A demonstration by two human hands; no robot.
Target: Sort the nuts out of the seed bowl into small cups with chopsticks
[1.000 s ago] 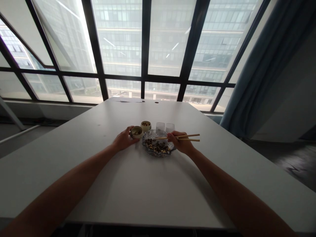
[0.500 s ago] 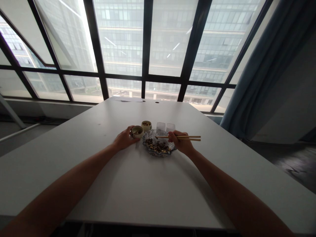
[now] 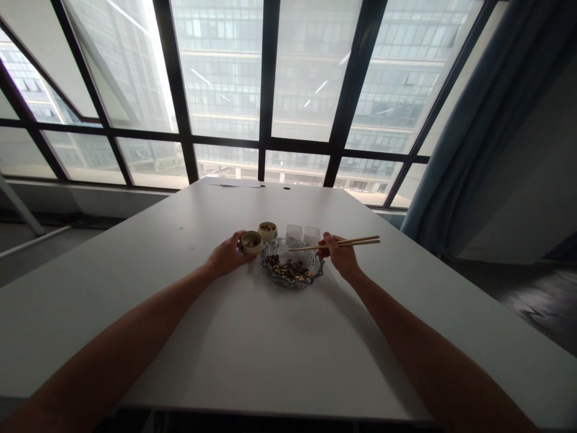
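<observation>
My left hand [image 3: 228,254] is wrapped round a small cream cup [image 3: 251,242] with a few pieces at its bottom, just left of the glass bowl. The clear scalloped glass bowl [image 3: 288,281] holds dark seeds [image 3: 291,269] and some yellowish pieces. In my right hand [image 3: 340,254], beside the bowl's right rim, is a pair of chopsticks [image 3: 356,242]. Their tips lie over the bowl, close together; whether anything is pinched there I cannot tell. Behind the held cup stands a second cream cup [image 3: 267,229] filled with brownish pieces.
Two translucent plastic cups [image 3: 294,232] stand behind the bowl on the white table [image 3: 252,349]. Papers [image 3: 234,182] lie at the table's far edge, below the large windows. A blue curtain [image 3: 455,144] hangs on the right.
My right hand has shifted right, away from the bowl's middle, and the chopsticks have turned so their rear ends sit higher. A dark piece seen at the tips before no longer shows. My left hand stays put.
</observation>
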